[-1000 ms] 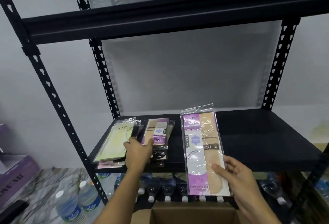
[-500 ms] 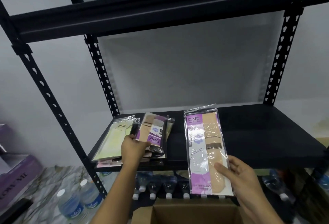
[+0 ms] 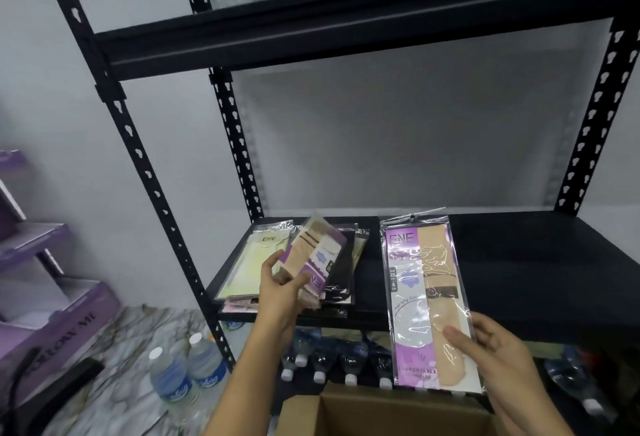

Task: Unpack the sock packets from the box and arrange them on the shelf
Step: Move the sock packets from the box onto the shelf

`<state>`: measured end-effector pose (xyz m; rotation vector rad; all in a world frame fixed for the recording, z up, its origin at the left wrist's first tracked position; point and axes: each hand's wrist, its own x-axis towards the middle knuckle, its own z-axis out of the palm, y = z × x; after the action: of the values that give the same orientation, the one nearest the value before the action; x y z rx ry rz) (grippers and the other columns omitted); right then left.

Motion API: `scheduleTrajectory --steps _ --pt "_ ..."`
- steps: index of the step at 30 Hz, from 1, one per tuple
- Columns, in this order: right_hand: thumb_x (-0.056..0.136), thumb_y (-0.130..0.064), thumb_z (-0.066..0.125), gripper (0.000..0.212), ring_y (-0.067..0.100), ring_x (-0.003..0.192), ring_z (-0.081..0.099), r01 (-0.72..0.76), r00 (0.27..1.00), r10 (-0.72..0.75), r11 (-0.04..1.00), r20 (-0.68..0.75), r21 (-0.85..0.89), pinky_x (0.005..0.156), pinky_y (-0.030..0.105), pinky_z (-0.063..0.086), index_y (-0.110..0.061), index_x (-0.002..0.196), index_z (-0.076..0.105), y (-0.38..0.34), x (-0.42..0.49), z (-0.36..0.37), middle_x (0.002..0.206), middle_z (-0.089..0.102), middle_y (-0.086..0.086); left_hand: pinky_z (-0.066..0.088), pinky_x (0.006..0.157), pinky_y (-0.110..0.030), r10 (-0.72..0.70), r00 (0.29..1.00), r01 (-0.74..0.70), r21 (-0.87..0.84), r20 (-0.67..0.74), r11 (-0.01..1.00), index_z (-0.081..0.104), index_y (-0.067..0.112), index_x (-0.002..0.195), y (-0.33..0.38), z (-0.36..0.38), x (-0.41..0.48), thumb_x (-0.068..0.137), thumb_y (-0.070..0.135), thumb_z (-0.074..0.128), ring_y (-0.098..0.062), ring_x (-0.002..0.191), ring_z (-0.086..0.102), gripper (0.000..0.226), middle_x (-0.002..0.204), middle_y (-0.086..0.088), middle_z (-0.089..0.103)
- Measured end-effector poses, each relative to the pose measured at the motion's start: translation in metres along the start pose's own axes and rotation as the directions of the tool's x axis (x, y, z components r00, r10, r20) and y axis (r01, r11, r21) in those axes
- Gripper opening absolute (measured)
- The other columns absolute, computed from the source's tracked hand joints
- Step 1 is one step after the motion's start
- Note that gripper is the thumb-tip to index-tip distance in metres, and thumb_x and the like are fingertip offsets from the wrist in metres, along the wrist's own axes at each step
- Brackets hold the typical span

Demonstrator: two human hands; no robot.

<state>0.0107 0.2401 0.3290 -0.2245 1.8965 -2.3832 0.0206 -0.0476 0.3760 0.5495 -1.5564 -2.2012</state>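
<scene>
At the black steel shelf (image 3: pixel 519 262), I watch two hands busy with sock packets. The left hand (image 3: pixel 277 292) grips the lower end of a beige packet (image 3: pixel 313 257), thumb and fingers curled round it. It is glossy cellophane over brown-striped socks and a purple card, tilted over the piles at the shelf's left end; whether it touches them I cannot tell. The right hand (image 3: pixel 491 349) pinches a tall packet (image 3: pixel 427 300) by its lower right corner, thumb on the crinkled film, fingers behind. It stands upright in front of the shelf's lip, printed ENE.

On the shelf a flat pale yellow packet (image 3: pixel 249 262) lies beside a stack of dark packets (image 3: pixel 343 273). The packets underneath show only as thin edges, one of them pink. Smaller print on the cards is too blurred to read.

A cardboard box (image 3: pixel 381 415) sits below, cut off by the frame's bottom edge, its inside in shadow. Capped water bottles (image 3: pixel 187 373) stand on the marbled floor (image 3: pixel 114 383) near a purple carton (image 3: pixel 52 325); more bottles under the shelf are half hidden by its front rail.

Rightward, the matte board runs flat and dark to the slotted upright (image 3: pixel 588 117), with a tall gap beneath the upper beam (image 3: pixel 346 30).
</scene>
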Motion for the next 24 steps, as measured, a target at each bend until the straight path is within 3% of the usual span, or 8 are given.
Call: scheduleTrajectory --steps 3,7,9,14,18,21,23,24 --pt "0.056 -0.018 0.083 0.039 0.03 0.08 0.073 -0.01 1.0 0.01 1.0 0.009 0.028 0.069 0.033 0.06 -0.007 0.092 0.071 -0.001 -0.001 0.002 0.095 0.074 0.019 0.058 0.068 -0.041 0.05 0.998 -0.049 0.03 -0.029 0.998 0.038 0.036 0.132 -0.004 0.0 -0.005 0.076 -0.015 0.068 -0.032 0.097 0.069 0.081 0.116 -0.011 0.067" --pt "0.045 -0.026 0.08 0.054 0.031 0.079 0.073 -0.03 1.0 0.03 1.0 -0.002 -0.002 0.063 0.031 0.061 -0.006 0.094 0.07 -0.001 0.0 0.002 0.09 0.076 0.015 0.056 0.075 -0.037 0.174 0.98 -0.163 0.11 -0.099 0.981 0.038 0.037 0.136 -0.005 0.001 -0.01 0.077 -0.013 0.068 -0.02 0.098 0.069 0.083 0.11 -0.002 0.067" --pt "0.044 -0.025 0.08 0.057 0.027 0.074 0.074 -0.039 0.999 0.039 0.999 -0.008 -0.012 0.059 0.028 0.06 -0.004 0.095 0.068 0.002 0.001 0.0 0.088 0.076 0.015 0.058 0.074 -0.033 0.254 0.958 -0.241 0.109 -0.132 0.964 0.038 0.033 0.135 -0.005 -0.001 -0.013 0.08 -0.011 0.067 -0.016 0.095 0.07 0.076 0.11 -0.004 0.065" --pt "0.068 0.0 0.075 0.028 0.03 0.075 0.073 -0.088 0.996 0.088 0.996 -0.003 -0.017 0.066 0.034 0.06 -0.005 0.094 0.069 0.002 -0.002 0.002 0.093 0.074 0.02 0.055 0.07 -0.015 0.439 0.876 -0.417 0.143 -0.2 0.898 0.057 0.016 0.117 0.008 -0.006 -0.017 0.084 -0.001 0.069 -0.005 0.094 0.069 0.039 0.114 -0.004 0.068" --pt "0.044 -0.021 0.095 0.056 0.025 0.069 0.073 -0.087 0.996 0.087 0.996 -0.006 -0.029 0.065 0.031 0.059 -0.006 0.091 0.07 0.001 -0.003 0.005 0.088 0.075 0.018 0.056 0.072 -0.017 0.469 0.855 -0.456 0.113 -0.219 0.883 0.065 0.028 0.111 0.018 -0.008 -0.018 0.088 0.007 0.067 -0.009 0.099 0.069 0.031 0.108 0.003 0.071" --pt "0.073 0.003 0.076 0.027 0.014 0.057 0.071 -0.101 0.995 0.102 0.995 -0.008 0.007 0.056 0.021 0.058 0.003 0.099 0.067 -0.005 -0.009 0.01 0.094 0.071 0.026 0.057 0.069 -0.018 0.424 0.876 -0.436 -0.004 -0.229 0.9 0.063 0.028 0.115 0.026 -0.006 -0.019 0.092 0.007 0.063 -0.011 0.094 0.071 0.031 0.109 0.003 0.069" --pt "0.071 0.007 0.074 0.031 0.012 0.056 0.071 -0.094 0.996 0.094 0.996 0.001 -0.003 0.055 0.019 0.057 0.004 0.1 0.066 -0.006 -0.011 0.01 0.097 0.07 0.028 0.059 0.072 -0.026 0.409 0.889 -0.428 -0.059 -0.208 0.902 0.059 0.024 0.122 0.032 -0.003 -0.02 0.091 0.008 0.063 -0.012 0.093 0.072 0.035 0.108 0.001 0.069" --pt "0.062 -0.002 0.083 0.04 0.013 0.058 0.071 -0.091 0.996 0.091 0.996 0.013 -0.007 0.056 0.02 0.057 0.002 0.098 0.067 -0.006 -0.01 0.009 0.096 0.071 0.027 0.06 0.075 -0.029 0.402 0.892 -0.425 -0.084 -0.206 0.901 0.057 0.022 0.124 0.034 -0.002 -0.021 0.092 0.008 0.062 -0.013 0.094 0.072 0.036 0.108 0.0 0.069"
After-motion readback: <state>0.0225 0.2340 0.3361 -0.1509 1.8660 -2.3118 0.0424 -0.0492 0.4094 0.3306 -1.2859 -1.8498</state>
